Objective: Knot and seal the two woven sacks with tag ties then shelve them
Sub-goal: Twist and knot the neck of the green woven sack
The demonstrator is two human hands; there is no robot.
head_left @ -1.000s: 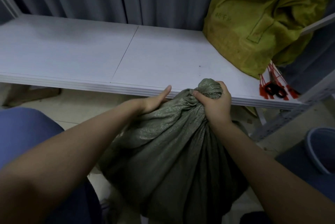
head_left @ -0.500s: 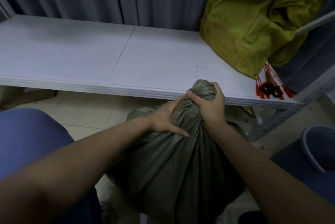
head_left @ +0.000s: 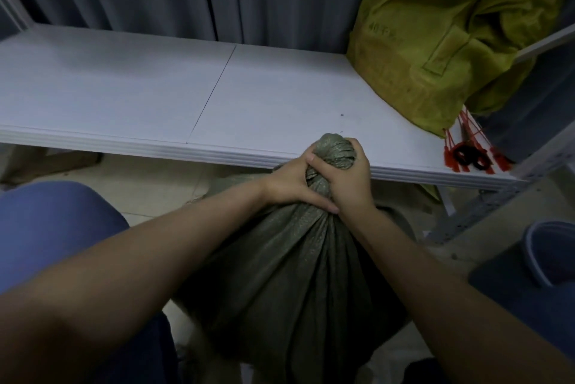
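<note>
green woven sack (head_left: 295, 274) stands on the floor in front of the white shelf (head_left: 140, 88); right hand (head_left: 345, 184) is clenched round its twisted neck, left hand (head_left: 289, 187) wraps the neck just below. yellow woven sack (head_left: 435, 41) lies on the shelf's right end, red tag ties (head_left: 466, 147) beside it

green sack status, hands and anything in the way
Left hand and right hand gripping green sack at bunched neck. No tie visible on it. Red tag ties and yellow sack occupy shelf's right end.
</note>
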